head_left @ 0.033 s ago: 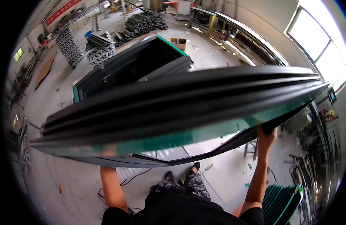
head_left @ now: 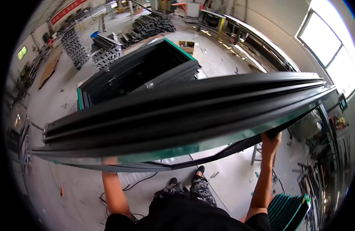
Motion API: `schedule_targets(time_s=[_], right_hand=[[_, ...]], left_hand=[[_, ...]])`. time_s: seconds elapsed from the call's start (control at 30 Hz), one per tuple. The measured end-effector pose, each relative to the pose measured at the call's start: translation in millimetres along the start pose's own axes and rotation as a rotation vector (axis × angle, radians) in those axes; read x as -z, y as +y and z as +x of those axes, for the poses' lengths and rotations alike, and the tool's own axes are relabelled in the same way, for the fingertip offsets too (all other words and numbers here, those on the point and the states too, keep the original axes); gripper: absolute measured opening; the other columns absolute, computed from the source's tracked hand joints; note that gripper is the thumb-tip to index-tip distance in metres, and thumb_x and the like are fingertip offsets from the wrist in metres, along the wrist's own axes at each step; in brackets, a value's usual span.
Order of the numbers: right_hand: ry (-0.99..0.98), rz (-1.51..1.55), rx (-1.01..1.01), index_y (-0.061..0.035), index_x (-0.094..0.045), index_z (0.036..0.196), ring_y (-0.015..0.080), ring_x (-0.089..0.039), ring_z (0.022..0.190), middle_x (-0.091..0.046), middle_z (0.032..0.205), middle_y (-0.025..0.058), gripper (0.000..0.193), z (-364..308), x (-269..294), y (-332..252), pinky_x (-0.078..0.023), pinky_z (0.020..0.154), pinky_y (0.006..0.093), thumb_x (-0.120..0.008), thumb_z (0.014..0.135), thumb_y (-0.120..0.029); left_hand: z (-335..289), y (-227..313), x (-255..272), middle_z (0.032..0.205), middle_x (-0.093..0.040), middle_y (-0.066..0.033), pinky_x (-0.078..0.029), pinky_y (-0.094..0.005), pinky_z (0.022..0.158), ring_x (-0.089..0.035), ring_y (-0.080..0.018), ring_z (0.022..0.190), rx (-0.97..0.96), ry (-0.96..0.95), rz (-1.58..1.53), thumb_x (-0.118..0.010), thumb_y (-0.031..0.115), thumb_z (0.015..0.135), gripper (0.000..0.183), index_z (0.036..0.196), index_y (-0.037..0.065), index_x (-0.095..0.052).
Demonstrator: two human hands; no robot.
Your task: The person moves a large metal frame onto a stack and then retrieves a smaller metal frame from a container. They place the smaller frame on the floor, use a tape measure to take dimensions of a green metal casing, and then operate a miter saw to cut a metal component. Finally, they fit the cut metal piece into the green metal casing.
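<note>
- I see the left hand (head_left: 110, 161) on the left part of the big black frame (head_left: 177, 111); it is holding the frame, but I can't see its fingers well.
- I see the right hand (head_left: 270, 141) holding the frame's near edge, far apart from the left hand.
- The frame is up off the floor, with most of it past both hands, and a green strip (head_left: 185, 147) runs along its near side.
- Between the arms and nearer to me, I see two dark shoes (head_left: 201, 170) on the floor (head_left: 231, 192).
- Nearer than the right hand, to its right, is a black and green pile (head_left: 287, 208).
- Past both hands sits a black stack (head_left: 108, 75) with green ends.
- Farther off is a small box (head_left: 190, 50).
</note>
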State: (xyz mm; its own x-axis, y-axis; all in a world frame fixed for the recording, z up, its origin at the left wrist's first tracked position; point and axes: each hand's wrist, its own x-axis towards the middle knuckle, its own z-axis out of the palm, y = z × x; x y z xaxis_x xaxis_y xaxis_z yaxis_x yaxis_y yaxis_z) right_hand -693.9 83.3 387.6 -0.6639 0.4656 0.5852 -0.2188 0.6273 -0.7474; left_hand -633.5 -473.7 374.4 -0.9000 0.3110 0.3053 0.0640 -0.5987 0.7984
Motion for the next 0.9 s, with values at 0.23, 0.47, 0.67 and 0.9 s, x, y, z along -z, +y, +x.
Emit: schedule_targets(time_s=[0.23,0.47,0.67,0.9], right_hand=[[-0.122,0.177,-0.002,0.0003,-0.055,0.111,0.0345,-0.061,0.091,-0.063,0.097,0.0186,0.049,16.9,-140.3,27.3,-0.048,0.083,0.0376,-0.077,0.068,-0.006],[-0.271,0.162,-0.078,0.002,-0.051,0.11,0.0431,-0.058,0.091,-0.06,0.097,0.0243,0.056,-0.4,-271.0,52.9,-0.046,0.081,0.0441,-0.083,0.069,-0.019],[-0.3,0.17,-0.153,0.0053,-0.049,0.111,0.044,-0.057,0.094,-0.059,0.098,0.0256,0.061,19.4,-343.6,45.3,-0.045,0.084,0.0449,-0.083,0.068,-0.021],[-0.462,0.196,-0.056,0.0025,-0.053,0.103,0.0425,-0.058,0.086,-0.061,0.091,0.023,0.052,47.0,-419.7,46.7,-0.046,0.076,0.0451,-0.083,0.069,-0.022]], left_hand=[[-3.0,15.7,5.2,0.094,-0.062,-0.0153,-0.048,-0.0403,0.08,-0.058,-0.0293,0.086,-0.236,0.7,0.099,-0.023,0.045,0.102,0.058,0.103,-0.001,-0.058],[1.3,-1.2,75.6,0.106,-0.06,-0.0127,-0.046,-0.0392,0.088,-0.057,-0.027,0.096,-0.389,1.07,0.046,-0.028,0.044,0.102,0.051,0.114,0.002,-0.055],[24.6,8.4,151.2,0.116,-0.059,-0.0104,-0.045,-0.0383,0.094,-0.056,-0.025,0.105,-0.441,1.232,0.024,-0.032,0.042,0.101,0.048,0.124,0.004,-0.052],[26.0,-6.4,192.9,0.127,-0.057,-0.0078,-0.043,-0.0373,0.102,-0.055,-0.0226,0.114,-0.334,1.338,-0.011,-0.037,0.04,0.101,0.049,0.135,0.007,-0.048]])
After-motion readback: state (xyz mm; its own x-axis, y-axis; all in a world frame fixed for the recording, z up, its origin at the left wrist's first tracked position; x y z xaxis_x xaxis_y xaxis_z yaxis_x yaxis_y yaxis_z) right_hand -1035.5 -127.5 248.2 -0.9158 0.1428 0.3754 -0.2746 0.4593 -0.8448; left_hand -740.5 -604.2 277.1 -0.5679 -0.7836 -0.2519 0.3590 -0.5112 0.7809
